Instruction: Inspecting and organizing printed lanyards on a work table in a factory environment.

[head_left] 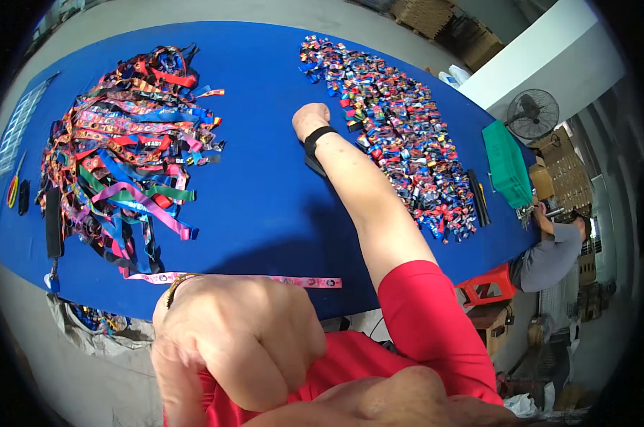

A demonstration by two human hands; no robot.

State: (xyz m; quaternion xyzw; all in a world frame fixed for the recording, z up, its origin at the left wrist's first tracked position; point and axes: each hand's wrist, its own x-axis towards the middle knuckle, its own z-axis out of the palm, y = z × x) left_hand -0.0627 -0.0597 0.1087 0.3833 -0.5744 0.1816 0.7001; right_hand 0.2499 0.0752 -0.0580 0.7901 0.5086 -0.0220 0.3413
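My left hand (247,331) is raised close in at the bottom, fingers curled; whatever they hold is hidden. Just beyond it a pink printed strap (322,282) lies flat along the table's near edge, partly covered by the hand. My right arm reaches far forward, a black band on its wrist. The right hand (312,119) is closed over the blue cloth, and its fingertips are out of sight. Beside it spreads a long bed of small folded, colourful strap bundles (407,135). To the left lies a tangled heap of printed straps (123,153) in many colours.
Scissors (13,191) and a black strip (54,222) lie at the blue table's (251,71) left. A green crate (507,164) stands at its right edge, near a fan (533,114). A red stool (487,285) and a seated person (549,260) are at the right.
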